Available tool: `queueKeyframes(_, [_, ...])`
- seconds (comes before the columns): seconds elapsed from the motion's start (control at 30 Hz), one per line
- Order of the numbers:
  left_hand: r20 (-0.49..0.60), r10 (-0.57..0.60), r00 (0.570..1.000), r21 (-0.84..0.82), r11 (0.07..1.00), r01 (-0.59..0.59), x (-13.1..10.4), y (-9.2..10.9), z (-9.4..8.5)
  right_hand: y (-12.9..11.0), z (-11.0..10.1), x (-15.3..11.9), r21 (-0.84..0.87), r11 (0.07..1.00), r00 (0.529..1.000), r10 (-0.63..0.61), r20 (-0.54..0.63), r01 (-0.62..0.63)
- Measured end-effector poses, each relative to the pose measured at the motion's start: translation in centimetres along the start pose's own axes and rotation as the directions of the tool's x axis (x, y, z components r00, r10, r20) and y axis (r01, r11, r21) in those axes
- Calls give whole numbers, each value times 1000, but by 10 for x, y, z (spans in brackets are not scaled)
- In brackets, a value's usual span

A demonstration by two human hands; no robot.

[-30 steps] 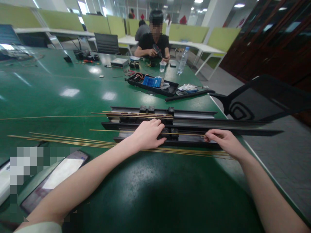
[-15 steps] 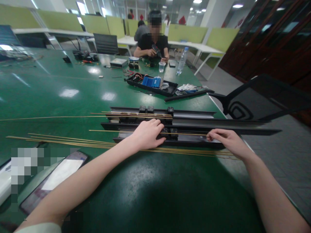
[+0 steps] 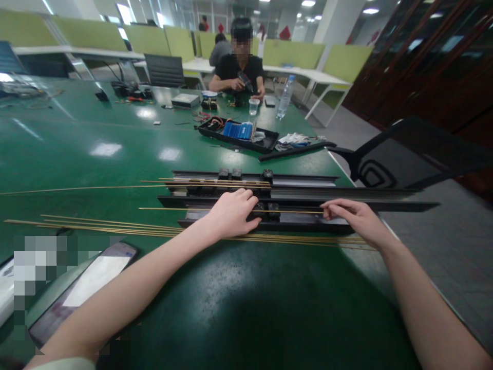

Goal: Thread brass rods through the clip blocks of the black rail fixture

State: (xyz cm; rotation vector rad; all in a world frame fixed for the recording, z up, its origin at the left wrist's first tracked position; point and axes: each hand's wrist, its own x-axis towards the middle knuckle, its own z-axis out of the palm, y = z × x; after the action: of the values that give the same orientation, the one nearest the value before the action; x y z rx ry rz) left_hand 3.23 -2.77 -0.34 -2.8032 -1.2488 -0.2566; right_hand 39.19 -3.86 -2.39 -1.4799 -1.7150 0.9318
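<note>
Both arms point(image 3: 142, 280) are stretched forward, with the left hand point(image 3: 234, 213) laid palm down and the right hand point(image 3: 354, 213) curled into a pinch

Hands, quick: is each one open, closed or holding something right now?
Left hand: curled over black blocks; whether it grips one cannot be told.
Right hand: closed, pinching a thin golden rod.

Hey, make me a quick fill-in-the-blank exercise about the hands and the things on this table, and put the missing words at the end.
1. The ____ hand pinches a thin golden rod.
2. The block just beside the other hand is coloured ____.
3. The plastic bottle has a ____ cap.
4. The tabletop is ____.

Missing words: right; black; blue; green.
</note>
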Motion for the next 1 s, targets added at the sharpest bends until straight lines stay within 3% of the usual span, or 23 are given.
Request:
queueKeyframes(0.2, [3, 3, 1000, -2, 1000, -3, 0, 1, -1, -20, 14, 6, -122, 987, 992, -115, -56, 107])
queueKeyframes(0.27, [3, 0, 1000, -3, 1000, 0, 0, 1, 0, -33, 23, 8, -227, 949, 975, -222, 7, 218])
queueKeyframes(0.37, [-1, -2, 1000, -2, 1000, 2, 1, 1, 2, -54, 40, 13, -374, 823, 903, -407, 137, 428])
queueKeyframes(0.43, [-6, 0, 1000, 0, 1000, 0, 1, 1, 3, -65, 54, 17, -431, 744, 860, -451, 239, 510])
queueKeyframes(0.53, [-7, 1, 1000, 8, 1000, -1, 1, 1, 3, -75, 72, 23, -529, 634, 826, -433, 361, 564])
queueKeyframes(0.67, [-7, -1, 1000, 9, 1000, 1, 1, 1, 2, -76, 84, 27, -623, 547, 829, -389, 402, 559])
queueKeyframes(1.0, [-6, 1, 1000, 19, 1000, -1, 2, 2, 1, -70, 81, 30, -558, 606, 823, -388, 415, 567])
